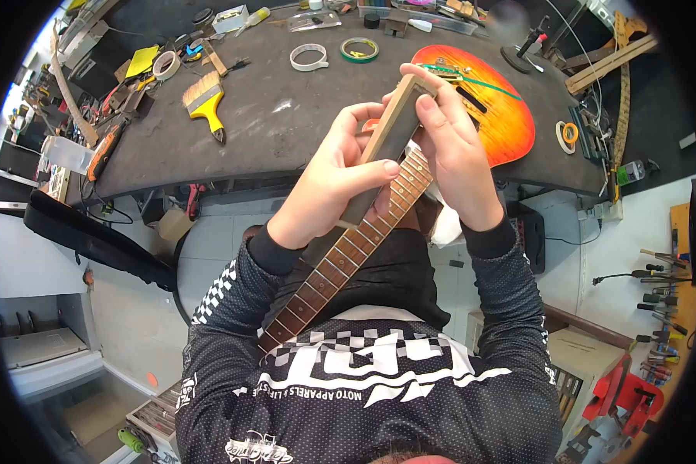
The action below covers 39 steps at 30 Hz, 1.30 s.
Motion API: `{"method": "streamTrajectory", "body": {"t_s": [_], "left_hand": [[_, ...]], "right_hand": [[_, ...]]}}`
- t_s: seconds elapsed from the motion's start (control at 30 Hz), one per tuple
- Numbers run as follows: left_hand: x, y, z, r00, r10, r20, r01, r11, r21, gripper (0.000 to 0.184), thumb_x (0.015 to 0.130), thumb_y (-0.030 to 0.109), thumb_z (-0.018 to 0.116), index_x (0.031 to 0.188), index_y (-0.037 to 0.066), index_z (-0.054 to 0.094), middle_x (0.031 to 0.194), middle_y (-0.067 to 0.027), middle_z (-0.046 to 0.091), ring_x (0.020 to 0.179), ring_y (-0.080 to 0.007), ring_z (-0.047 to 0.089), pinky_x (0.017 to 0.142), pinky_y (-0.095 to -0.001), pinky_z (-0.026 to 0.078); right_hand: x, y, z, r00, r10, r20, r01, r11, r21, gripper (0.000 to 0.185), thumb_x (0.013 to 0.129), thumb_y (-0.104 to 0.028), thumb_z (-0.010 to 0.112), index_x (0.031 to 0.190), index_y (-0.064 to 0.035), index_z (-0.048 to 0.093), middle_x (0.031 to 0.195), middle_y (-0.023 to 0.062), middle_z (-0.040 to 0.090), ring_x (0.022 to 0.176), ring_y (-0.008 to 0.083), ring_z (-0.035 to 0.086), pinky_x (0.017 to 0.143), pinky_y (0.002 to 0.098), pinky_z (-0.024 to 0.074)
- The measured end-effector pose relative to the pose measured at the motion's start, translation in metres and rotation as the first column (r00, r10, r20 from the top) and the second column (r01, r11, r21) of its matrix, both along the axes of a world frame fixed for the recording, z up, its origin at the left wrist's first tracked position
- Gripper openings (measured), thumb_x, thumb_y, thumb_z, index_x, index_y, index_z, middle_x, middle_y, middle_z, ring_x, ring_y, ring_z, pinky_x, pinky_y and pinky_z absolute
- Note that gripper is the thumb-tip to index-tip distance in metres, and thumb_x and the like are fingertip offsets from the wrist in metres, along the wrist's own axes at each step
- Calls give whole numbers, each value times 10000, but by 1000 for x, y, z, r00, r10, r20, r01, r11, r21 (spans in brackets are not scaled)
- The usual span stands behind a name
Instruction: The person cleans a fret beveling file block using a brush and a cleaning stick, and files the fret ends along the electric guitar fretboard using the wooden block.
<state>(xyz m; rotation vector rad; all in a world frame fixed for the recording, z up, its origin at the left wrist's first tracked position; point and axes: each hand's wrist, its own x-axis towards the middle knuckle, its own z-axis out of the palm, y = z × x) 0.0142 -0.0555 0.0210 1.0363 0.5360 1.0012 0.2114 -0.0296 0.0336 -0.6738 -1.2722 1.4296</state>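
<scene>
Both my hands are closed around a long wooden sanding block [398,124] with a dark grey face, held tilted above a guitar neck. My left hand [332,174] grips its lower part, with the thumb across the dark face. My right hand [458,151] holds the upper end, fingers over the far edge. Under the block runs the electric guitar's fretted neck [340,261], slanting down towards my lap. Its orange-red sunburst body [506,116] rests on the bench, with a strip of green tape across it. My hands and the block hide part of the guitar.
On the dark bench [263,131] lie a yellow-handled brush [205,108], a white tape roll [308,56] and a green tape roll [359,50]. Tools and boxes crowd its back and left. A black case [93,240] stands at left; several hand tools [661,309] hang at right.
</scene>
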Motion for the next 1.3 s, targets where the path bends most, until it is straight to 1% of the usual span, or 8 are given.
{"method": "streamTrajectory", "body": {"t_s": [0.4, 0.47, 0.73, 0.87, 1.1, 1.13, 1.23, 1.3], "left_hand": [[-2, 10, -16, 999, 35, -15, -35, 998, -49, 698, 1071, 196, 709, 1638, 39, 334, 989, -70, 665, 577, -119, 649, 472, -256, 502], [-8, 13, -25, 996, 79, -52, -81, 996, -38, 670, 1053, 158, 742, 1615, 36, 399, 1078, -33, 659, 697, -72, 648, 569, -248, 541], [-24, 16, -72, 884, 167, -436, -129, 985, 117, 634, 1012, 134, 771, 1571, 43, 485, 1248, -33, 647, 994, -86, 639, 835, -278, 545], [-15, 15, -86, 823, 151, -548, -79, 985, 154, 672, 1004, 111, 765, 1606, 63, 471, 1432, -105, 649, 1324, -209, 628, 1163, -376, 481], [8, 18, -66, 667, 107, -737, -10, 991, 134, 708, 994, 91, 742, 1642, 67, 456, 1412, -165, 710, 1309, -267, 702, 1126, -388, 519], [11, 17, -67, 661, 147, -736, -14, 983, 184, 715, 992, 99, 748, 1649, 71, 466, 1390, -173, 733, 1286, -289, 729, 1114, -394, 528], [17, 18, -61, 606, 151, -781, 50, 972, 228, 719, 990, 99, 754, 1651, 60, 473, 1392, -190, 735, 1276, -311, 744, 1102, -392, 537], [22, 21, -56, 547, 180, -817, 68, 964, 257, 714, 992, 102, 760, 1647, 50, 481, 1381, -207, 740, 1254, -331, 757, 1089, -396, 545]], "right_hand": [[27, 29, -17, 967, -2, 253, -58, 972, 229, 640, 1172, -156, 561, 1743, -68, 288, 1493, 132, 593, 1344, 185, 584, 1155, 333, 471], [57, 51, -29, 930, -183, 320, 88, 953, 291, 563, 1164, -202, 599, 1677, -51, 423, 1489, 130, 599, 1362, 201, 583, 1169, 356, 465], [144, 142, -111, 170, -826, 538, 160, 561, 812, 479, 1111, -345, 679, 1476, -41, 622, 1452, 210, 613, 1380, 409, 592, 1160, 490, 470], [135, 138, -113, 103, -811, 575, 198, 584, 788, 481, 1130, -332, 652, 1498, -24, 613, 1500, 205, 611, 1427, 378, 581, 1199, 443, 448], [142, 140, -118, 91, -787, 610, 190, 615, 766, 485, 1120, -365, 665, 1472, -32, 649, 1456, 174, 667, 1398, 353, 620, 1188, 423, 462], [119, 123, -103, 140, -793, 593, 238, 608, 757, 339, 1045, -173, 698, 1318, 16, 629, 1321, 250, 629, 1293, 429, 588, 1110, 459, 468], [114, 117, -97, 92, -805, 586, 207, 591, 780, 339, 1052, -178, 685, 1310, 34, 624, 1303, 240, 630, 1282, 431, 592, 1101, 458, 472], [132, 168, -151, -51, -726, 686, 495, 579, 648, 340, 1048, -177, 686, 1304, 39, 627, 1294, 241, 632, 1278, 431, 591, 1099, 461, 472]]}}
